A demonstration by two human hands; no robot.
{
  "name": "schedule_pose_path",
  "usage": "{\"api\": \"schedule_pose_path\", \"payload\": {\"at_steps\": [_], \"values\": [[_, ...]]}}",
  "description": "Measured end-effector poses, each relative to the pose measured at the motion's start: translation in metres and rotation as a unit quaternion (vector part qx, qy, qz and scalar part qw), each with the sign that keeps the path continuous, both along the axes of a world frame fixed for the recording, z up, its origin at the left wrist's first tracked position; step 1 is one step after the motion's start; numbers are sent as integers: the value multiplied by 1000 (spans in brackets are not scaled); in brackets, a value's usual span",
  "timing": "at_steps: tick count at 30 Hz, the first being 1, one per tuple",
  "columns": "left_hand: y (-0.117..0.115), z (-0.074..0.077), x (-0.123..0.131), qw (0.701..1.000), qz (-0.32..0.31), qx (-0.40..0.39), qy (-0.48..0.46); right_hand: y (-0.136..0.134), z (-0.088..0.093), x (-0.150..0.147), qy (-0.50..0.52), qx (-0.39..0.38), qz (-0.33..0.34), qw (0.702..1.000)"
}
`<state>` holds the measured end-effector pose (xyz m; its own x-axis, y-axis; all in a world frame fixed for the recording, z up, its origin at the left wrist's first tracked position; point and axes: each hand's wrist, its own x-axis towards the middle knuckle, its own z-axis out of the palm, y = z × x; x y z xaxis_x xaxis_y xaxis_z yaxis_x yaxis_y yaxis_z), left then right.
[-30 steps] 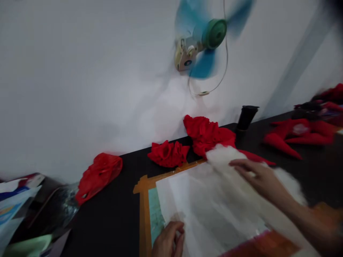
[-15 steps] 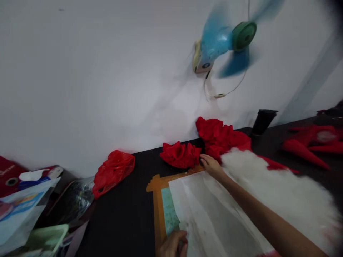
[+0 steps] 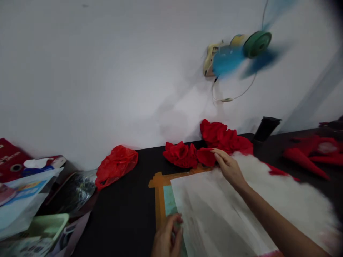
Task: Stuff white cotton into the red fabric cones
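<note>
A large white sheet (image 3: 214, 210) lies on a green mat with an orange taped border (image 3: 160, 192) on the black table. My left hand (image 3: 167, 239) pinches the sheet's near left edge, fingers closed. My right hand (image 3: 229, 167) reaches to the sheet's far edge, fingers stretched out and touching a piece of red cloth (image 3: 206, 157). White fluffy fur (image 3: 284, 192) lies to the right of my forearm.
Bunched red fabric (image 3: 180, 154) and a bigger red pile (image 3: 225, 137) lie along the wall. A red plastic bag (image 3: 116, 166) is further left, packets and a green tray (image 3: 45, 228) at far left. A black cup (image 3: 265, 129), red cones (image 3: 302, 159) and a spinning wall fan (image 3: 241, 51) are at right.
My right hand moved from the white fur to the sheet's far edge, then a little right onto the red cloth. The view swung left. My left hand stayed at the sheet's near edge.
</note>
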<state>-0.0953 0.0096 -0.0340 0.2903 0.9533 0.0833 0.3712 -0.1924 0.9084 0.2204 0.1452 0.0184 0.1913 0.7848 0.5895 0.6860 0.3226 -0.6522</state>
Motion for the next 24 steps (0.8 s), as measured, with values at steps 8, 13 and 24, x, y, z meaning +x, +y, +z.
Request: {"api": "schedule_pose_path", "payload": {"at_steps": [8,13,24], "values": [[22,21,35,943,182,-75,-267,-117,5,-116,6,13,229,973],[23,11,10,947,258,-13,-193,-140,-24,-133,7,-34,292,956],[39,-7,17,996,46,42,61,-30,-48,16,-148,-226,-7,963]]}}
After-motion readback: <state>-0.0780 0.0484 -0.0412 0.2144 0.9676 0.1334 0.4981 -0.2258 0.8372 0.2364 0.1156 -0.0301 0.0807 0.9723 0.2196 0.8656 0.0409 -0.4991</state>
